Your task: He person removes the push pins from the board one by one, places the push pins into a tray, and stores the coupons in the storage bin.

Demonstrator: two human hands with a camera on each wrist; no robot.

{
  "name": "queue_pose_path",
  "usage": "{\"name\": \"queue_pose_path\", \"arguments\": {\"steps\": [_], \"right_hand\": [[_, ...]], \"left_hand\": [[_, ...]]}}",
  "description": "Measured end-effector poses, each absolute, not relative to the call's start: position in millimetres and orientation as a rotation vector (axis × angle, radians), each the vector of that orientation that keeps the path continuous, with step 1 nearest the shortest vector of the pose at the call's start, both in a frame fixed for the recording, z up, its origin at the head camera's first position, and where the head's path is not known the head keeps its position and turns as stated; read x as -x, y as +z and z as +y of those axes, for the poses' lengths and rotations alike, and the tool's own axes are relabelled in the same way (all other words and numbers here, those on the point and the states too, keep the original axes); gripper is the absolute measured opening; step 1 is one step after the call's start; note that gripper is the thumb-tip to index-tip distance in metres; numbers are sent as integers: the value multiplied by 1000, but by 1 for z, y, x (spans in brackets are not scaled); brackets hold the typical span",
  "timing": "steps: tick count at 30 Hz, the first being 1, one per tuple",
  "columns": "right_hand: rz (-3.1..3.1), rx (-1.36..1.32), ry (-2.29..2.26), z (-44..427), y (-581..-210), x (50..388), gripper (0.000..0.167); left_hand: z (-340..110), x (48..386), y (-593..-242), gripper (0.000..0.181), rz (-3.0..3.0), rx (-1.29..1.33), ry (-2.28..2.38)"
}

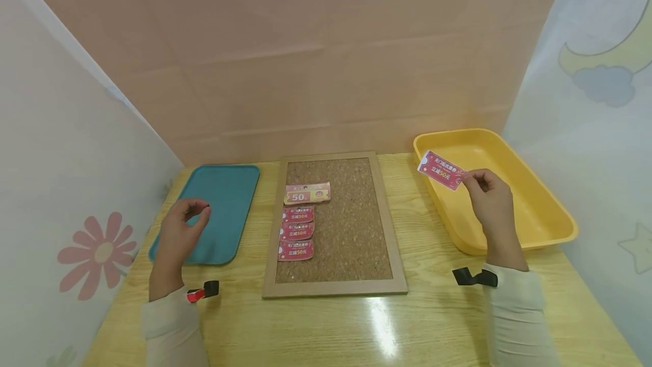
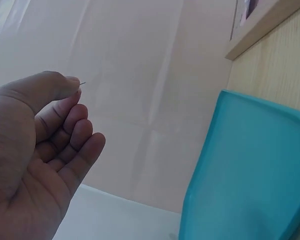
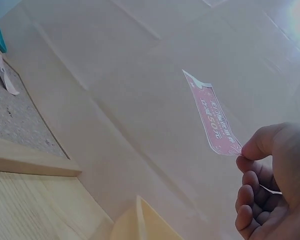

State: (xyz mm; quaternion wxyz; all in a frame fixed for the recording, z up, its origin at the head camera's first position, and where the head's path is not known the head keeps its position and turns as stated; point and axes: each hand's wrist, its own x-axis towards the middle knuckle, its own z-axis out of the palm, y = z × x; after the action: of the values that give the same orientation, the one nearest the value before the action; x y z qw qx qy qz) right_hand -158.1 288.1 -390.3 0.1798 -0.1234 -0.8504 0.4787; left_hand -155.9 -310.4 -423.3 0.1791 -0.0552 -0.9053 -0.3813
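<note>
Head view | pink 50-yuan coupon [image 1: 442, 170]: right of the middle, one end pinched by the right hand [image 1: 493, 200] | left hand [image 1: 175, 237]: at left, pinching a thin pin [image 2: 83, 83] | yellow tub [image 1: 532, 203]: right | corkboard [image 1: 351, 231]: middle, three small coupons [image 1: 297, 231] under a wider one [image 1: 308, 193] | blue tray [image 1: 229, 197]: left

We take the peach backdrop [image 1: 326, 44] as our landmark; it is creased with folds running across and down it. To its left we see a whitish panel [image 1: 46, 129] printed with a flower [image 1: 103, 252], its petals pink around a beige centre. To the backdrop's right we have a pale panel [image 1: 575, 146] bearing a yellow crescent moon [image 1: 637, 47], a bluish-grey cloud [image 1: 606, 85] overlapping the moon, and, lower down, a cream star [image 1: 639, 248]. From the backdrop's foot the yellowish, wood-grained surface [image 1: 285, 333] spreads towards us, and well apart from the backdrop we notice a bright streak of glare [image 1: 381, 327] on it.
</note>
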Motion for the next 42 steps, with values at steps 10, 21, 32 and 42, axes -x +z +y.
{"name": "queue_pose_path", "arguments": {"steps": [10,21,32,42], "right_hand": [[-2355,461,1400,305,-392,159,27],[-2410,594,1345,321,-402,157,31],[-2521,624,1043,335,-416,160,41],[-2598,543,992,341,-422,161,44]], "left_hand": [[-317,163,-435,25,-2573,102,-1054],[-319,165,-448,31,-2647,47,-1083],[-320,168,-454,25,-2752,68,-996],[-321,171,-456,26,-2831,3,-966]]}}
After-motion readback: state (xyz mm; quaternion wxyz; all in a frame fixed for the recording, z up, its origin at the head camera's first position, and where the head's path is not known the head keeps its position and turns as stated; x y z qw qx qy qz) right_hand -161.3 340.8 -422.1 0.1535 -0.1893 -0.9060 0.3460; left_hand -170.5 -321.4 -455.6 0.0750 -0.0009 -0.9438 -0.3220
